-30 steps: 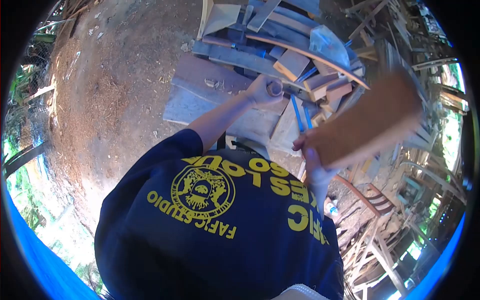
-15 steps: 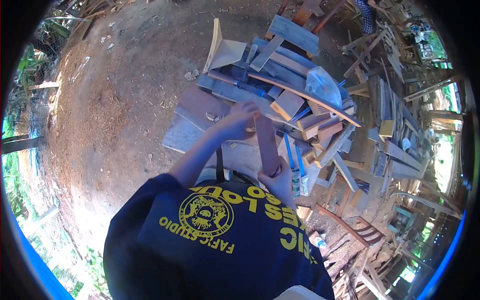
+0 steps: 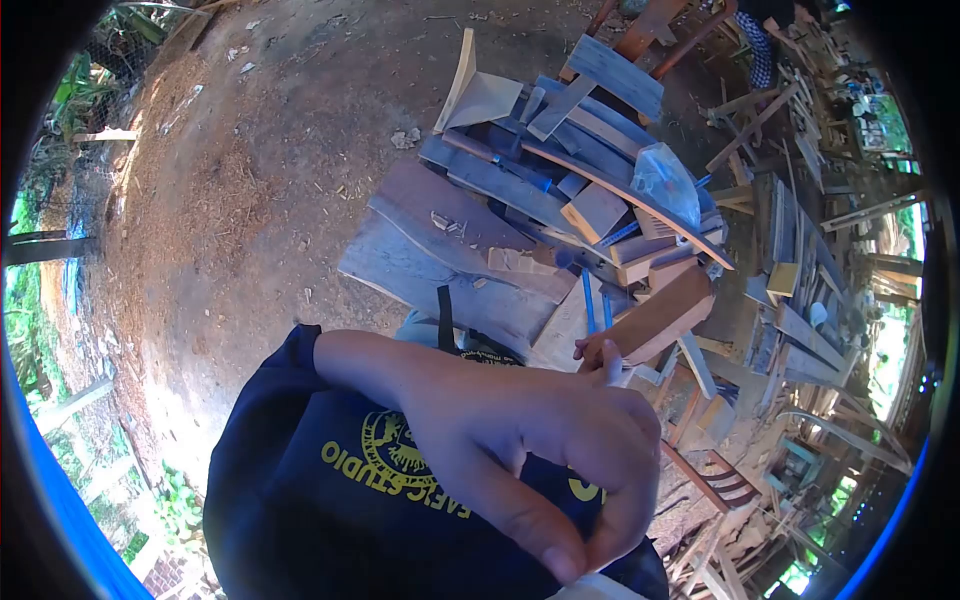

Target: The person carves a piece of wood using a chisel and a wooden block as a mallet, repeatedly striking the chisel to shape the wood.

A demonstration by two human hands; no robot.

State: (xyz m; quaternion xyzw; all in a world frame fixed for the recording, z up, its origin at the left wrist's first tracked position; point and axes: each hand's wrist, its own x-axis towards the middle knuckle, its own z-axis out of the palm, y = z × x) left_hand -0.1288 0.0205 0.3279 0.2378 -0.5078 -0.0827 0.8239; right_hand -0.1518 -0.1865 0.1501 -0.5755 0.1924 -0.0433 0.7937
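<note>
My left hand (image 3: 540,440) is large and close to the camera, in front of my dark shirt (image 3: 310,500) with yellow lettering. Thumb and forefinger are pinched together beside a pale edge (image 3: 598,588) at the bottom; whether anything is between them is hidden. Farther off, the fingers of my right hand (image 3: 602,360) wrap the near end of a reddish-brown wooden block (image 3: 655,315). The block points up and right, over the right side of the worktable. Two blue pens or sticks (image 3: 589,302) lie just left of it.
The grey plank worktable (image 3: 400,262) carries wood offcuts, a blue-handled chisel-like tool (image 3: 525,172) and a clear plastic bag (image 3: 667,185). Stacked boards (image 3: 800,320) and a wooden chair (image 3: 720,480) stand to the right. Another person's checked sleeve (image 3: 755,45) shows at the top right.
My left hand has left the wooden block and come back toward the camera, its fingers now pinched. My right hand has swung the block to the right.
</note>
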